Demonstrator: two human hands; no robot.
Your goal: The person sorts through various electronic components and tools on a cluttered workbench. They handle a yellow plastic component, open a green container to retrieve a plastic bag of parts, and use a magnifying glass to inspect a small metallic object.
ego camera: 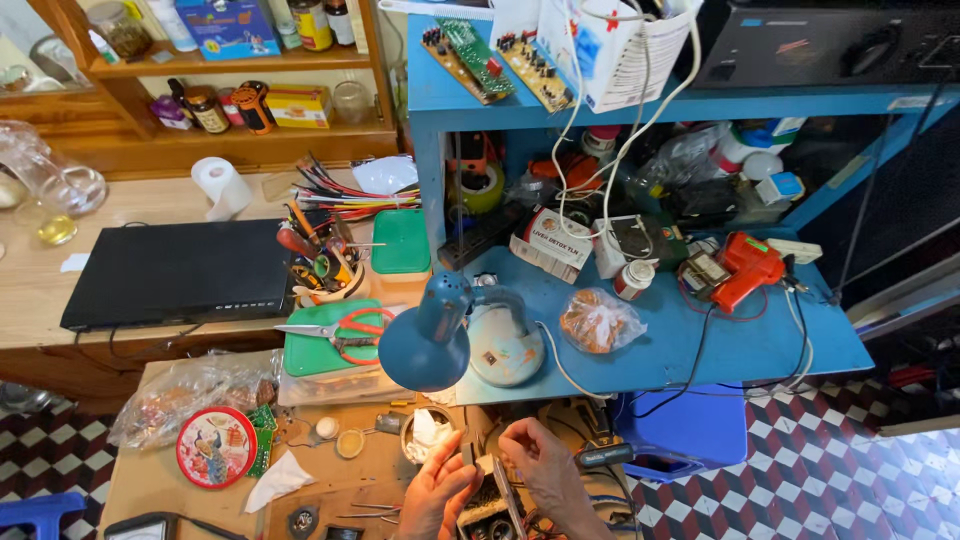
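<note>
left hand (437,493) curled around small electronic part (487,497) at bottom edge; right hand (541,465) pinching its top, fingers bent. part sits between both hands, low over bench (160,480). best: steady grip, keep it under blue lamp (428,335) just above. round red tin (216,446) far left of hands; white-red box (552,243) up beyond lamp.
</note>
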